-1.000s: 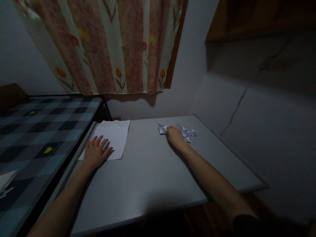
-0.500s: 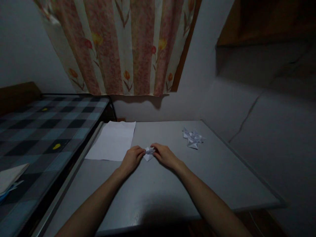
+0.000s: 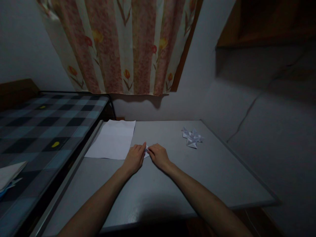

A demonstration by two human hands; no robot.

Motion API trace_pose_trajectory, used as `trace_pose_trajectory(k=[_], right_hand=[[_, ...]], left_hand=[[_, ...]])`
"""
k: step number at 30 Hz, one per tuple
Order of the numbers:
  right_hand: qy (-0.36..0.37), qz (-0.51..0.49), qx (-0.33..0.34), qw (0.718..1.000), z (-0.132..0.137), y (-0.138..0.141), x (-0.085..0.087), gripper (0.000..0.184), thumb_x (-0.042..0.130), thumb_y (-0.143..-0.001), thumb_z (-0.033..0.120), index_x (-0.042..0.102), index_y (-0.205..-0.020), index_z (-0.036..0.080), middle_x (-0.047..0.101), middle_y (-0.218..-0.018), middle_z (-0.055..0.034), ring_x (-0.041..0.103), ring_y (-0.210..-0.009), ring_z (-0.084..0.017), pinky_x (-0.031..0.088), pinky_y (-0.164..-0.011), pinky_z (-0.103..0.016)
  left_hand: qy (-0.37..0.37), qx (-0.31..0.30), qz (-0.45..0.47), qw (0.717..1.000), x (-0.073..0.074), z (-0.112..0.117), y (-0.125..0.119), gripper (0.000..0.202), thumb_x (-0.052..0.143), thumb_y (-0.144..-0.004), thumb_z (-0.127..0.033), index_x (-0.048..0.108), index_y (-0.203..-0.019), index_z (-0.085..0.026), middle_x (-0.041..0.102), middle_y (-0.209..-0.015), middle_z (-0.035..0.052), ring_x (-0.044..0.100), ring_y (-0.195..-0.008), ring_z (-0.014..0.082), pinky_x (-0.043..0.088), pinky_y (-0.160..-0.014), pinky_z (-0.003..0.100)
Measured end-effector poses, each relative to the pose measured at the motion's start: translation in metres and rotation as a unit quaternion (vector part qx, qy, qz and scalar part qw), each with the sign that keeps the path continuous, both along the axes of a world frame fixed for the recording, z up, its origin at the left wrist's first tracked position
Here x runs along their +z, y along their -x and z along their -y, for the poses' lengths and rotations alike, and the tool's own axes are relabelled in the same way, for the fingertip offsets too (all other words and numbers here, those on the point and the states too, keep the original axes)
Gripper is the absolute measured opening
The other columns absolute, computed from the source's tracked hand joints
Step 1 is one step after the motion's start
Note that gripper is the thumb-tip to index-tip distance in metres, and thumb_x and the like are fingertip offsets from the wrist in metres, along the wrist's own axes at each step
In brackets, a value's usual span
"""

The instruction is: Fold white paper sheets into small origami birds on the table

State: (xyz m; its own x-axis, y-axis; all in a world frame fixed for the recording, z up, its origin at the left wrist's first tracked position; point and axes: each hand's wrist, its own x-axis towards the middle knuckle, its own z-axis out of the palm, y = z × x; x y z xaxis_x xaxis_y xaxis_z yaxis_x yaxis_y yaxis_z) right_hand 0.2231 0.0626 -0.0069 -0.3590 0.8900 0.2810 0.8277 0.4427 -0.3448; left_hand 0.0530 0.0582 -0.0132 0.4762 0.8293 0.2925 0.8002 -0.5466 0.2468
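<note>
My left hand (image 3: 134, 158) and my right hand (image 3: 158, 156) meet at the middle of the grey table (image 3: 172, 184). Both pinch a small folded white paper piece (image 3: 146, 150) between their fingertips; the fingers cover most of it. A flat white paper sheet (image 3: 112, 140) lies just left of my left hand. A small pile of folded white paper pieces (image 3: 192, 137) rests further right on the table, apart from both hands.
A checked blue and black mattress (image 3: 41, 125) borders the table's left edge, with white paper (image 3: 8, 176) on it. A flowered curtain (image 3: 123, 46) hangs on the wall behind. The table's right edge (image 3: 242, 164) runs close to the grey wall.
My right hand left the pile with one folded piece and came to the table's middle. My left hand left the flat sheet and joined it. Both hands now close tighter over the piece.
</note>
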Motion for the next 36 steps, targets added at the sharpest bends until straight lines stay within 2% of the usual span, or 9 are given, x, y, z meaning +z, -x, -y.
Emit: trace_pose_trajectory(k=[2, 5, 11, 16, 18, 25, 29, 32, 36], right_hand=[[-0.007, -0.059, -0.014, 0.998, 0.002, 0.0, 0.002, 0.019, 0.051, -0.092, 0.024, 0.068, -0.094, 0.017, 0.069, -0.092, -0.0073, 0.059, -0.09, -0.018, 0.042, -0.084, -0.029], [-0.012, -0.173, -0.028, 0.985, 0.006, 0.001, 0.007, 0.021, 0.049, -0.091, 0.019, 0.069, -0.098, 0.017, 0.067, -0.087, -0.0053, 0.06, -0.082, -0.016, 0.043, -0.079, -0.026], [0.005, -0.246, 0.007, 0.969, 0.012, 0.007, 0.012, 0.025, 0.048, -0.089, 0.018, 0.073, -0.083, 0.018, 0.057, -0.068, -0.0013, 0.053, -0.067, -0.014, 0.041, -0.067, -0.026], [0.079, -0.349, 0.08, 0.931, 0.011, 0.005, 0.01, 0.032, 0.055, -0.086, 0.024, 0.064, -0.116, 0.02, 0.066, -0.092, -0.0038, 0.059, -0.081, -0.016, 0.046, -0.076, -0.029], [0.073, -0.385, 0.071, 0.917, 0.011, 0.007, 0.008, 0.033, 0.055, -0.084, 0.022, 0.065, -0.116, 0.021, 0.068, -0.099, -0.0045, 0.061, -0.089, -0.018, 0.047, -0.082, -0.032], [-0.05, -0.285, -0.006, 0.957, 0.019, 0.016, 0.01, 0.029, 0.05, -0.085, 0.019, 0.069, -0.107, 0.018, 0.069, -0.083, -0.0061, 0.061, -0.074, -0.018, 0.047, -0.073, -0.03], [-0.089, -0.286, -0.049, 0.953, 0.02, 0.017, 0.011, 0.038, 0.052, -0.079, 0.013, 0.067, -0.113, 0.02, 0.07, -0.094, -0.0073, 0.061, -0.074, -0.018, 0.049, -0.074, -0.031], [-0.077, -0.315, -0.054, 0.944, 0.017, 0.013, 0.008, 0.036, 0.052, -0.077, 0.013, 0.071, -0.107, 0.022, 0.067, -0.08, -0.0042, 0.058, -0.068, -0.016, 0.049, -0.07, -0.03], [0.025, -0.461, -0.028, 0.886, 0.008, 0.005, 0.005, 0.028, 0.053, -0.075, 0.017, 0.076, -0.089, 0.024, 0.058, -0.076, -0.0016, 0.056, -0.062, -0.013, 0.049, -0.056, -0.026]], left_hand=[[-0.001, -0.03, 0.018, 0.999, 0.003, 0.006, 0.0, 0.061, 0.044, -0.091, -0.037, 0.026, -0.144, -0.013, 0.057, -0.12, 0.0148, 0.051, -0.107, 0.0274, 0.042, -0.092, 0.043], [-0.014, -0.07, 0.019, 0.997, 0.004, 0.012, -0.004, 0.084, 0.056, -0.083, -0.051, 0.017, -0.146, -0.011, 0.048, -0.134, 0.019, 0.048, -0.114, 0.0308, 0.04, -0.095, 0.045], [0.0, -0.033, 0.003, 0.999, -0.006, 0.01, -0.009, 0.068, 0.046, -0.091, -0.029, 0.011, -0.147, -0.009, 0.063, -0.108, 0.0159, 0.059, -0.095, 0.0265, 0.047, -0.083, 0.041], [-0.002, -0.006, 0.11, 0.994, -0.01, 0.007, -0.002, 0.059, 0.039, -0.093, -0.022, 0.016, -0.147, -0.013, 0.064, -0.111, 0.0145, 0.062, -0.097, 0.0231, 0.05, -0.083, 0.037], [-0.011, -0.004, 0.137, 0.99, -0.008, 0.007, -0.001, 0.055, 0.037, -0.095, -0.024, 0.021, -0.146, -0.014, 0.065, -0.111, 0.0142, 0.064, -0.096, 0.0219, 0.05, -0.082, 0.035], [-0.069, 0.019, 0.048, 0.996, 0.001, 0.009, -0.006, 0.05, 0.032, -0.096, -0.027, 0.034, -0.142, -0.007, 0.07, -0.082, 0.0126, 0.066, -0.069, 0.0208, 0.05, -0.065, 0.03], [-0.065, 0.065, 0.123, 0.988, 0.001, 0.012, -0.007, 0.046, 0.036, -0.093, -0.026, 0.047, -0.134, -0.009, 0.07, -0.075, 0.0113, 0.065, -0.062, 0.0199, 0.049, -0.062, 0.029], [0.029, 0.07, 0.28, 0.957, 0.002, 0.011, -0.006, 0.041, 0.039, -0.091, -0.026, 0.057, -0.126, -0.015, 0.071, -0.079, 0.0089, 0.065, -0.062, 0.0171, 0.05, -0.065, 0.029], [0.233, 0.009, 0.508, 0.829, 0.008, 0.008, 0.0, 0.036, 0.043, -0.083, -0.027, 0.065, -0.109, -0.013, 0.07, -0.072, 0.005, 0.066, -0.064, 0.0172, 0.052, -0.066, 0.029]])
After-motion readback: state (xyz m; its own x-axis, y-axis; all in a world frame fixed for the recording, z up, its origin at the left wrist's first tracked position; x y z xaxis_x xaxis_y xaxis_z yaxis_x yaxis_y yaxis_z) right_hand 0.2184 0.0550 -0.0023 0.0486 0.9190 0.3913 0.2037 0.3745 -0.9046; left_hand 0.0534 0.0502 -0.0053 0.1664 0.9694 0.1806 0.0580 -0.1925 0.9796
